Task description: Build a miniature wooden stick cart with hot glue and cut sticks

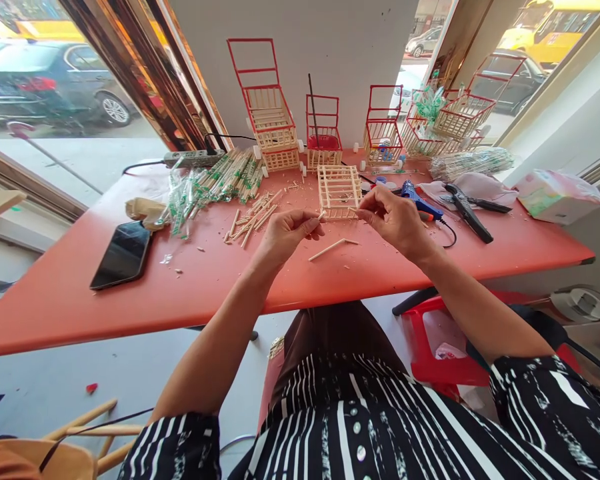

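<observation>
While the left hand [294, 228] pinches a short stick piece [322, 215] in a fingertip grip, the right hand [393, 217] has its grip tight on another small piece [353, 211], both just before the wooden lattice frame [329, 195] standing on the red surface [220, 280].

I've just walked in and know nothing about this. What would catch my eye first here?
Probably the tall red-and-wood cart, standing with similar ones along the back of the orange-red table. Then the bare left hand and right hand at the centre, pinching what look like small stick pieces by the near edge of a plain wooden frame. The blue glue gun stands out just beyond the right hand.
</observation>
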`<state>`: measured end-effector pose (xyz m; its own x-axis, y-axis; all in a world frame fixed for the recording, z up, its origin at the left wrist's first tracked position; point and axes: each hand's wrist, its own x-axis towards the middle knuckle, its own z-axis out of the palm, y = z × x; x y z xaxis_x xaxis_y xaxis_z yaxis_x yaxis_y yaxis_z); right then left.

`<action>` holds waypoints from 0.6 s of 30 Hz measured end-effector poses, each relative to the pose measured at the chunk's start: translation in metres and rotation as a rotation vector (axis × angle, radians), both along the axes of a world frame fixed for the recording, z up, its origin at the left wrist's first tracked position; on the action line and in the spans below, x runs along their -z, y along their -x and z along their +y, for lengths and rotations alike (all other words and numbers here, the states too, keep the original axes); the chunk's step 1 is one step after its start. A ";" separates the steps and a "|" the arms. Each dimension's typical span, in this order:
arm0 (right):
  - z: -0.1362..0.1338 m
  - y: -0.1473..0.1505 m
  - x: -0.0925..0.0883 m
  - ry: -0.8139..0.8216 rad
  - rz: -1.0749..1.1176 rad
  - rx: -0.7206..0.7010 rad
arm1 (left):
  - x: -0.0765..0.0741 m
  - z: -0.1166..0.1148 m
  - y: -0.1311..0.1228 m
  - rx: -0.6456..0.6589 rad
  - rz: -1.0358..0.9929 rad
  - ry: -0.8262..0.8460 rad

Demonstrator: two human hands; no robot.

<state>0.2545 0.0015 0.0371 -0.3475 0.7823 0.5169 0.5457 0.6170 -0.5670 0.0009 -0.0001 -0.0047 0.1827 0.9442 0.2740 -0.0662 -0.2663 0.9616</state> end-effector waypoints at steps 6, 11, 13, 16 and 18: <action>0.029 0.019 -0.008 -0.049 0.096 -0.114 | -0.004 0.007 0.000 -0.027 -0.066 0.016; 0.048 0.016 -0.015 -0.145 0.138 -0.080 | -0.031 0.019 -0.005 -0.004 -0.055 -0.003; 0.053 0.011 -0.013 -0.163 0.184 -0.052 | -0.040 0.025 -0.012 0.007 -0.029 0.007; 0.059 0.004 -0.007 -0.152 0.248 -0.027 | -0.040 0.034 -0.026 0.027 -0.056 -0.020; 0.061 0.000 -0.003 -0.121 0.276 -0.027 | -0.032 0.037 -0.033 0.008 -0.099 -0.057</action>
<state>0.2540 0.0629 0.0402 -0.2013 0.7018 0.6833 0.3635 0.7013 -0.6132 0.0336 0.0371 0.0272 0.1599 0.9252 0.3441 -0.1626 -0.3192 0.9336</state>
